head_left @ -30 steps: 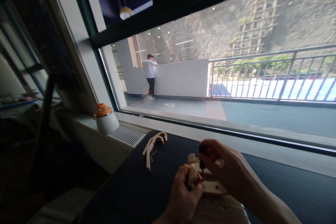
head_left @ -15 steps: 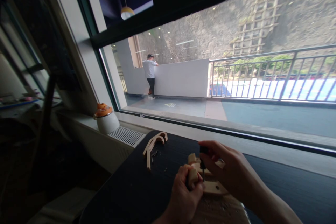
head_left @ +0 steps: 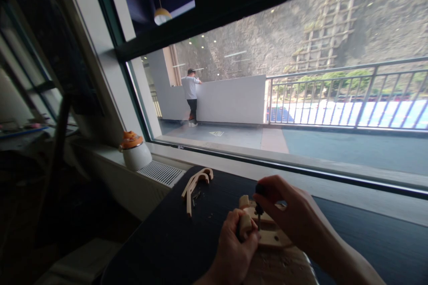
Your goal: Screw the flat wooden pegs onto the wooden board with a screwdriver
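Between the thumb and fingers of my right hand is the dark handle of a screwdriver, held upright. Its shaft points down at a light wooden piece that has a dark hole in it. My left hand is closed around the rounded end of a wooden part, thumb and fingertips close to the screwdriver's tip. Whatever lies under the tip is hidden by my left fingers. The wooden pieces rest on a worn wooden board beneath my hands.
On the dark table lie two curved wooden pieces with small screws beside them. A white pot with an orange lid stands on the sill left of the table. Beyond the window, a person stands at a low wall.
My right fingers have shifted their grip and turned around the screwdriver handle, showing more of its top. My left hand and the wooden pieces stay where they were.
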`<state>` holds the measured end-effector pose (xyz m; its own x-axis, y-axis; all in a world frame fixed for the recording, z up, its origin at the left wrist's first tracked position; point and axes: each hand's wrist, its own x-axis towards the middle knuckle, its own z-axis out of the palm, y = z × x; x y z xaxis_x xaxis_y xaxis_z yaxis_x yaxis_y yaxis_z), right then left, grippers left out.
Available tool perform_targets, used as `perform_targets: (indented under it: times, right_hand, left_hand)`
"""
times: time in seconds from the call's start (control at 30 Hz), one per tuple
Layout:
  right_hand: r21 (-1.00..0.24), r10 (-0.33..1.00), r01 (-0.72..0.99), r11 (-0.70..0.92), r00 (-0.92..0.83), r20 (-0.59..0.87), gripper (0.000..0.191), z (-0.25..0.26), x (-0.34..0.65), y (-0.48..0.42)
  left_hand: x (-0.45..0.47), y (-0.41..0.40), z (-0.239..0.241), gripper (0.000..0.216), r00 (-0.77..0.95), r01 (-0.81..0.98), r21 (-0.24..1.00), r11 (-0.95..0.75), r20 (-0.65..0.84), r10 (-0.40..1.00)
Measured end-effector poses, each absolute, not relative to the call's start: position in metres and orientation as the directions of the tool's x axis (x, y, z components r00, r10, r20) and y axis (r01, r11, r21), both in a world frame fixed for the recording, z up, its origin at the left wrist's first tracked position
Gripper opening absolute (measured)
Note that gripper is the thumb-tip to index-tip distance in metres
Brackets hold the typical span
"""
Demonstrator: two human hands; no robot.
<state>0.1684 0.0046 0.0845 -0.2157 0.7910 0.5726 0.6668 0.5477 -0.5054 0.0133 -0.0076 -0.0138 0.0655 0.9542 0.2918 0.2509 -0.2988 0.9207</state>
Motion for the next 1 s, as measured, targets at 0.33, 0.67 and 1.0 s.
perform_targets:
  times: [0.33, 0.67, 1.0]
  right_hand:
    - [-0.402, 0.707, 0.643, 0.652, -0.323, 0.629, 0.026, 0.094, 0.169, -0.004]
    - [-0.388, 0.734, 0.704, 0.595, -0.278, 0.62, 0.02, 0.089, 0.173, 0.002]
    - [-0.462, 0.757, 0.66, 0.592, -0.258, 0.601, 0.018, 0.095, 0.166, -0.007]
  left_hand:
    - [0.013, -0.009, -0.013, 0.006, 0.068, 0.253, 0.919, -0.303, 0.295, 0.953]
    - [0.012, -0.011, -0.009, 0.009, 0.07, 0.27, 0.92, -0.283, 0.274, 0.959]
    - [0.012, -0.009, -0.01, 0.009, 0.069, 0.241, 0.92, -0.308, 0.3, 0.951]
